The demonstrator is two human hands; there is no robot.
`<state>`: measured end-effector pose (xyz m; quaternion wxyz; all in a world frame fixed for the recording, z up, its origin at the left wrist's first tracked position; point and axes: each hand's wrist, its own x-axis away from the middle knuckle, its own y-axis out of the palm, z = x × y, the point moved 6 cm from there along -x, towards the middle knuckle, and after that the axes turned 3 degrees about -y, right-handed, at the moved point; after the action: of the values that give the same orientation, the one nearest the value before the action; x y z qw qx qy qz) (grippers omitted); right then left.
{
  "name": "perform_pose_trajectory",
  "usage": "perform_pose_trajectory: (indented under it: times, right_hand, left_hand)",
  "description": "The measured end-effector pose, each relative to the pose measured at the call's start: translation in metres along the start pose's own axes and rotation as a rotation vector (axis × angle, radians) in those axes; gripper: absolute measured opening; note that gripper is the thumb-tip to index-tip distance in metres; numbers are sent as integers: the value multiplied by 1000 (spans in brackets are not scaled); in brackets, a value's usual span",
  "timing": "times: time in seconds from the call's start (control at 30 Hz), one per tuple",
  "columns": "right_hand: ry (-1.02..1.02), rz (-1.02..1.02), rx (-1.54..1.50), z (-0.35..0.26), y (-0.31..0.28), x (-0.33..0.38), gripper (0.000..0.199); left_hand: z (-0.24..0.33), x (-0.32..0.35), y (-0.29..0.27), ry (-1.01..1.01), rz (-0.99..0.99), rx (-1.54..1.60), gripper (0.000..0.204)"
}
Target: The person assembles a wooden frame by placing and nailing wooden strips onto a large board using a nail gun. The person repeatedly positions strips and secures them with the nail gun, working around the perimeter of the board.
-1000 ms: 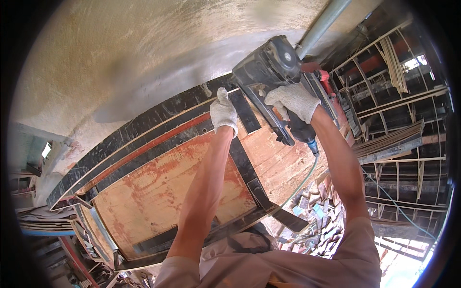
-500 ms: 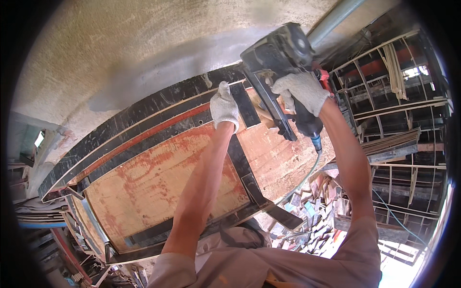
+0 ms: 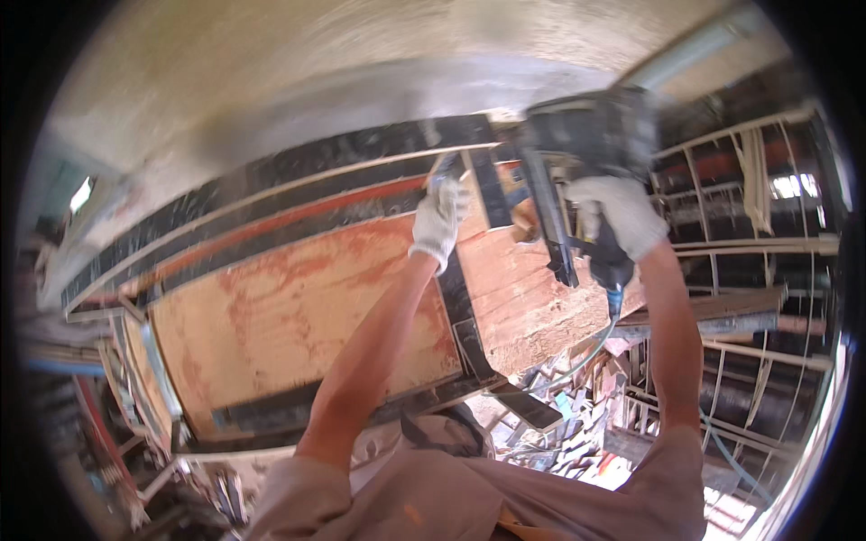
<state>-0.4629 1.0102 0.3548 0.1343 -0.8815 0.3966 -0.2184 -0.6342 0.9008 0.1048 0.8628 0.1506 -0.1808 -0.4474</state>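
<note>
Head view: your white-gloved right hand [image 3: 618,221] is closed around the grip of the bulky black pneumatic nail gun [image 3: 577,158] at about 1 o'clock, its nose against the black steel frame strip [image 3: 487,189]. The gun looks heavy and rigid, so keep hold low on the handle above the trailing air hose [image 3: 586,356]. Your gloved left hand [image 3: 439,221] presses, fingers curled, on the reddish plywood form panel [image 3: 298,316], stiff and rough

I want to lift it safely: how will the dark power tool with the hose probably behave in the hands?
The dark power tool looks bulky, probably heavy and top-heavy above the right hand. Its hose hangs below and may tug. The left hand rests on the black-framed wooden panel, seemingly stiff.
</note>
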Motion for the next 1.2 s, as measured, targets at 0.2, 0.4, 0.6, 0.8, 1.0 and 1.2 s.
perform_pose_trajectory:
  times: [0.2, 0.4, 0.6, 0.8, 1.0, 1.2]
  right_hand:
    - [-195, -417, -688, 8, -33, 96, 23]
    - [-531, -273, -1005, -16, -4, 225, 26]
    - [-294, -98, -893, 11, 21, 353, 20]
    - [125, 331, -720, 151, 44, 435, 20]
    - [606, 497, -495, 300, 84, 505, 21]
    - [784, 405, -304, 383, 80, 510, 21]
  left_hand:
    - [-94, 240, -227, -513, 400, -1307, 62]
    - [-130, 408, -442, -1164, 1108, -654, 106]
    - [-148, 374, -393, -1452, 1121, -631, 110]
    - [-174, 379, -401, -1294, 1416, -582, 85]
    - [-109, 415, -341, -610, 955, 119, 27]
    - [-50, 381, -253, -267, 397, 592, 28]
